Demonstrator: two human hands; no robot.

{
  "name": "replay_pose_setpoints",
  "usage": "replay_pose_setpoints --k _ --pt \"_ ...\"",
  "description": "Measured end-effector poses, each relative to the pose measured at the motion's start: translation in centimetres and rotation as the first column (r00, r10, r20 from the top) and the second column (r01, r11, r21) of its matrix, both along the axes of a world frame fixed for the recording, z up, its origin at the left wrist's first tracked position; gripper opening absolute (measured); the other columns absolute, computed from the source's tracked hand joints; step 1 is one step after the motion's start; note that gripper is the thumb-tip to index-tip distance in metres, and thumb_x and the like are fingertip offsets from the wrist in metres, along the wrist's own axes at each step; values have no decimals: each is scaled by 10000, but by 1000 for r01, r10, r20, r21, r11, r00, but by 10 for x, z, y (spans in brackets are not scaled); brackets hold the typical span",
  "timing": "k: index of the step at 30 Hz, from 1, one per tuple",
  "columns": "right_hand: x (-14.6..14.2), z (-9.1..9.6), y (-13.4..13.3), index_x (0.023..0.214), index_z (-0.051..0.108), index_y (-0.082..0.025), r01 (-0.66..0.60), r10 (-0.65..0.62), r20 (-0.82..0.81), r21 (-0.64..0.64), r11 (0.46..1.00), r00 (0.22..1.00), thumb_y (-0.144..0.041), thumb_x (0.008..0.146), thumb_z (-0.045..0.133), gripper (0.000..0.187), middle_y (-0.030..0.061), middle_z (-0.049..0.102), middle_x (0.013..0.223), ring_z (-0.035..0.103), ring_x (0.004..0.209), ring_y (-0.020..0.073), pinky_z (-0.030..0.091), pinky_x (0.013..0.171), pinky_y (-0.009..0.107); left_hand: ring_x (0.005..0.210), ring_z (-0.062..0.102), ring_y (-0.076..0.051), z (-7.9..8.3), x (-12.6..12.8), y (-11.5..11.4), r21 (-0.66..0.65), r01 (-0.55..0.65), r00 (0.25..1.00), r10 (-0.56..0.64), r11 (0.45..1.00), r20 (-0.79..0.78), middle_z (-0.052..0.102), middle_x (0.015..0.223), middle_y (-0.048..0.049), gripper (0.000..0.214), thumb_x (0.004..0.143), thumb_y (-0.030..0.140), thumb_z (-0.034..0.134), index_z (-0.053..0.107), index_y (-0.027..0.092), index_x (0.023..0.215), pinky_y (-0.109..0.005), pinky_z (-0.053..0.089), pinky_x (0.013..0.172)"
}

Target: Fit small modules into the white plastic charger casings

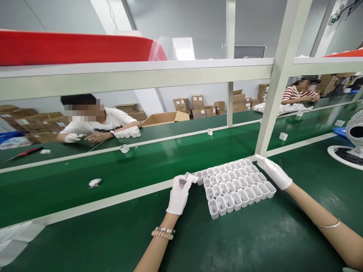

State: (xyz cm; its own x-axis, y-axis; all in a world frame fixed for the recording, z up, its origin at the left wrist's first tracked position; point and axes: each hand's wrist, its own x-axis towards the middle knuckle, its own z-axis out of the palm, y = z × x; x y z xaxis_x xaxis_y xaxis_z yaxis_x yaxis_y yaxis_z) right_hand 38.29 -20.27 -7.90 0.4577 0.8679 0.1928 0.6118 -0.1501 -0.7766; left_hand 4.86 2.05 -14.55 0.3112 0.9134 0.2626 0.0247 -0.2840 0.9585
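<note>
Rows of small white plastic cups (pixel 237 197), their mouths facing up, stand packed together on the green table before me. My left hand (pixel 179 194), in a white glove, pinches one more white plastic cup (pixel 192 178) by the left end of the back row; the cup is tilted. At the block's far right corner, my gloved right hand (pixel 273 172) lies with its fingers stretched out beside the end cups. Whether its fingertips touch them I cannot tell.
Beyond a pale rail runs a green conveyor belt (pixel 170 155) carrying a few white parts. A metal post (pixel 272 94) rises behind the cups. To the right stands a white fan (pixel 354 139). Across the belt, a person (pixel 96 124) in a white glove works; another sits far right.
</note>
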Motion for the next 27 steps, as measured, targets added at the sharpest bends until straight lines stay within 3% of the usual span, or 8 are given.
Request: replay_pose_setpoints --k 3,5,9,12,16,22,24,27 --pt "9 22 -26 865 722 -177 -127 124 -126 -13 992 984 -641 961 294 639 126 719 954 664 919 254 542 836 444 868 632 -207 -1 -2 2 -4 -11 1000 11 1000 4 607 918 -30 420 779 552 636 436 222 946 -410 484 870" --pt "12 36 -44 664 732 -180 -276 252 -214 -94 956 944 -678 944 228 761 140 723 777 680 763 254 558 751 415 859 632 -205 -2 -2 3 -6 -18 1000 18 1000 5 604 928 -31 430 774 554 645 439 221 949 -416 483 874" --pt "9 47 -58 755 805 -161 -556 434 -384 -308 772 815 -583 894 528 524 122 755 763 694 639 234 574 653 361 865 624 -196 -3 -2 4 -2 -30 999 30 1000 12 583 952 -26 446 767 576 647 439 224 946 -400 492 859" --pt "9 42 -52 818 817 -173 -590 452 -403 -349 728 796 -530 875 595 424 111 771 849 719 790 252 571 790 357 875 624 -194 -3 -2 4 3 -33 999 33 999 8 585 953 -23 446 771 584 644 447 225 947 -387 502 849" --pt "12 34 -46 876 818 -193 -578 450 -384 -350 737 806 -518 880 594 395 90 774 903 713 875 259 555 847 350 840 627 -187 -3 -3 4 11 -33 999 33 999 -1 591 925 -18 438 777 577 644 449 225 950 -387 503 847" --pt "13 38 -49 857 812 -169 -572 461 -364 -307 761 809 -544 893 555 456 100 767 871 695 809 245 551 786 354 864 630 -192 -3 -3 2 19 -14 1000 14 1000 -8 607 926 -27 401 802 554 625 450 224 947 -367 507 822" --pt "17 38 -50 782 801 -155 -516 431 -324 -255 817 842 -567 902 520 513 105 753 808 661 722 221 539 712 342 878 631 -195 -3 -3 2 25 -10 1000 11 1000 -10 610 937 -30 397 804 550 620 444 224 947 -366 507 819" --pt "21 30 -47 731 754 -163 -298 267 -221 -121 947 938 -583 908 492 525 97 730 799 608 677 197 511 662 338 868 634 -189 -3 -2 2 38 -14 1000 14 999 -14 614 935 -29 382 812 539 612 437 226 944 -363 510 810"
